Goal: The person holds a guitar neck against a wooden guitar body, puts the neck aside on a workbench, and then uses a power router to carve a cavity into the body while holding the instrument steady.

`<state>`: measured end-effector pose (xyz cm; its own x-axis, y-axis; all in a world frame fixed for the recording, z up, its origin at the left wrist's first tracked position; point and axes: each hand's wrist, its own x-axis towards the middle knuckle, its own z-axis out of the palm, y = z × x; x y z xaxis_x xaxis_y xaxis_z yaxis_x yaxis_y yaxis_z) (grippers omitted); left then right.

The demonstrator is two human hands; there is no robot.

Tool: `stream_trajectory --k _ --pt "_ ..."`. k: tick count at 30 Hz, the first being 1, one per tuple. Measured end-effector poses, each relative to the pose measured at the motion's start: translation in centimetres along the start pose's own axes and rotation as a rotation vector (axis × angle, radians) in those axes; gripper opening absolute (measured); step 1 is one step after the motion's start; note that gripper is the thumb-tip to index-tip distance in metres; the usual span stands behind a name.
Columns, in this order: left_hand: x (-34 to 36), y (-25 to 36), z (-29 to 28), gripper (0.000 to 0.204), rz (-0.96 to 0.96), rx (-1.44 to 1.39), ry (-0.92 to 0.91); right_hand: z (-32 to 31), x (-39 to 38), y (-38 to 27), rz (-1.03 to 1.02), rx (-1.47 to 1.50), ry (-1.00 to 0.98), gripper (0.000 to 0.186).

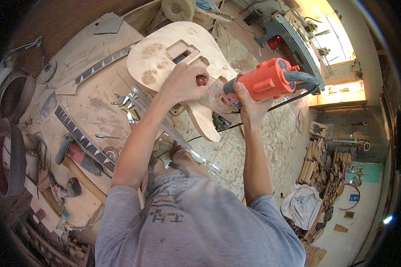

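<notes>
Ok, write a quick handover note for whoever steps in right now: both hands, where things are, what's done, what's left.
Left hand: closed on a dark round knob over the guitar body.
Right hand: gripping the orange power tool, which sits on the body's lower edge.
Guitar body lies on the workbench; pickup cavities already cut. Fretboards and small tools lie left of it.
Left: edge work under the tool looks unfinished; progress there is hidden.

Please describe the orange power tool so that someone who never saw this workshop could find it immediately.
Start at the pale wooden guitar body lying on the dusty workbench. At its lower right edge sits the orange power tool, gripped by the right hand, while the left hand holds a dark knob beside it. It is the only bright orange thing there; the other tools on the bench are dark or grey.
</notes>
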<state>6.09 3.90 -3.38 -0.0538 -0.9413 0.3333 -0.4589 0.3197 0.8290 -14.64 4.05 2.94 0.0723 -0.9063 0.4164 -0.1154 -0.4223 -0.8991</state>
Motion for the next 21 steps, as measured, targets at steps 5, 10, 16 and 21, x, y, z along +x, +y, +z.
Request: stream_trajectory --k 5,10,16,21 --pt "0.1 -0.9 0.5 0.024 0.09 0.049 0.059 -0.2 0.2 0.5 -0.018 -0.006 0.004 0.081" --pt "0.2 -0.9 0.7 0.024 0.088 0.016 0.065 -0.5 0.5 1.0 -0.06 0.004 0.0 0.082" --pt "0.1 -0.6 0.5 0.024 0.045 -0.006 0.038 -0.4 0.9 1.2 -0.099 -0.009 0.007 0.084" --pt "0.1 -0.5 0.5 0.023 0.044 -0.016 0.037 -1.0 1.0 1.6 -0.055 0.005 -0.018 0.084"
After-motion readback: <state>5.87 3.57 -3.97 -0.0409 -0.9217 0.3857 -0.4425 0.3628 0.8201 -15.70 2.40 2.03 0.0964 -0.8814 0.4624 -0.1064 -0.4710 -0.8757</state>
